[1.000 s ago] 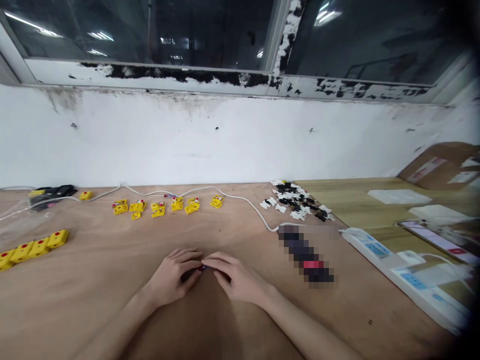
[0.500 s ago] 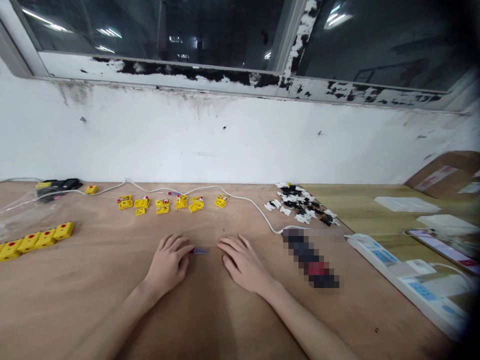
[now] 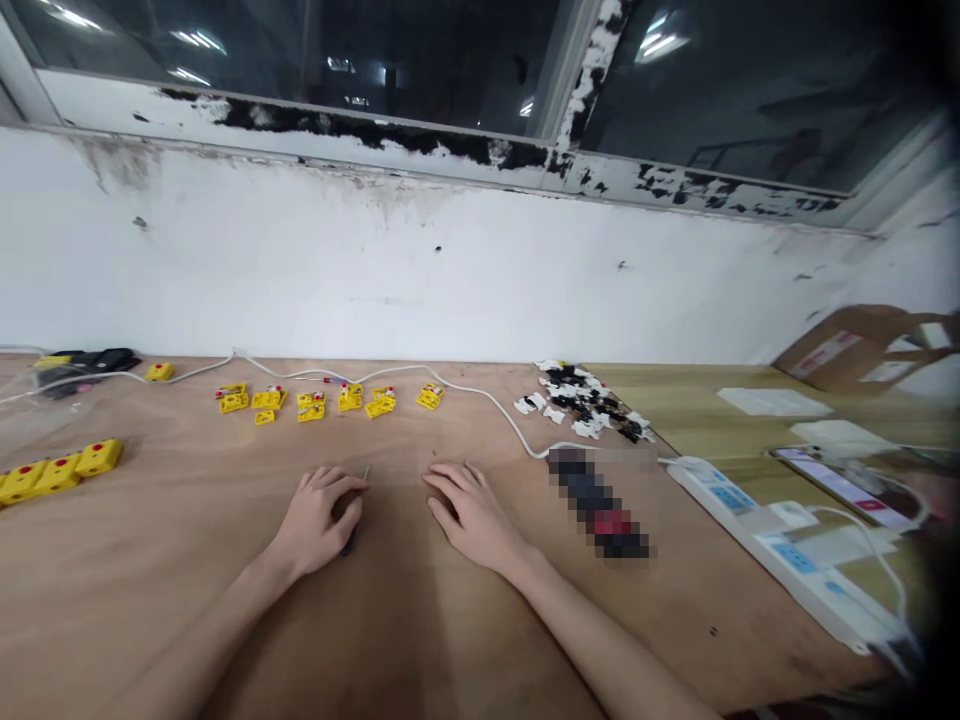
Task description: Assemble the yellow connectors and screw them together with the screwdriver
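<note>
Steel-tipped and slim, a small screwdriver (image 3: pixel 349 545) is held beneath the curled fingers of the left hand (image 3: pixel 319 520), its long axis running away from the body. The right hand (image 3: pixel 472 515) is laid open and empty on the plywood counter (image 3: pixel 225 620).

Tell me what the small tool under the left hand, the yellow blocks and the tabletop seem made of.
The small tool shows a thin, bright shaft, probably steel; its dark handle, mostly hidden by the left hand, may be plastic. The yellow blocks look like moulded plastic, smooth with even colour. The tabletop looks like unfinished plywood, matte with visible wood grain.
</note>
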Available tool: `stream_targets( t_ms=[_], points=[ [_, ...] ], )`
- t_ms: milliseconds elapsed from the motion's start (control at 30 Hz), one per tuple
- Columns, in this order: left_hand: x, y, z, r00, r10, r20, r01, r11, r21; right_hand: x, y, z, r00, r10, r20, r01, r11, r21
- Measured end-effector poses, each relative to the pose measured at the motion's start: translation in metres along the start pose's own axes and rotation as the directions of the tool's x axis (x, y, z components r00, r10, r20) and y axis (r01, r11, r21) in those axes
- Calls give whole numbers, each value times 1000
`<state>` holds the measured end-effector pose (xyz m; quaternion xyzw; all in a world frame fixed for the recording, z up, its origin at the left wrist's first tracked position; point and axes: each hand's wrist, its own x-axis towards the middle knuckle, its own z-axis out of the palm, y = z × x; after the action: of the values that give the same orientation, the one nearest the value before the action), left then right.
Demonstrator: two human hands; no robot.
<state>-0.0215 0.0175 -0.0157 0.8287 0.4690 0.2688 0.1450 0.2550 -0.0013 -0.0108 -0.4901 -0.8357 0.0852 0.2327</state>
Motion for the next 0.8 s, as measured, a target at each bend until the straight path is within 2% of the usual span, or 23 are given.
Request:
stream_targets(
  t_ms=[133, 367, 533, 633, 800],
  points=[
    [0, 3, 1, 994, 103, 29, -101, 994, -38, -1, 1, -1, 1000, 5, -15, -4, 1000, 20],
    [-2, 2, 3, 976, 218, -31, -219, 975, -48, -1, 2, -2, 1000, -3, -9, 3, 999, 32],
    [-2, 8, 0, 986, 161, -42, -165, 974, -153, -2, 2, -2, 1000, -8, -10, 9, 999, 46],
    [-3, 12, -1, 993, 116, -28, -119, 982, -149, 1, 6, 1, 1000, 0, -25, 1, 999, 33],
    [-3, 11, 1, 996, 95, -5, -95, 994, -53, 35, 24, 11, 986, 124, -107, -134, 987, -88]
  ],
)
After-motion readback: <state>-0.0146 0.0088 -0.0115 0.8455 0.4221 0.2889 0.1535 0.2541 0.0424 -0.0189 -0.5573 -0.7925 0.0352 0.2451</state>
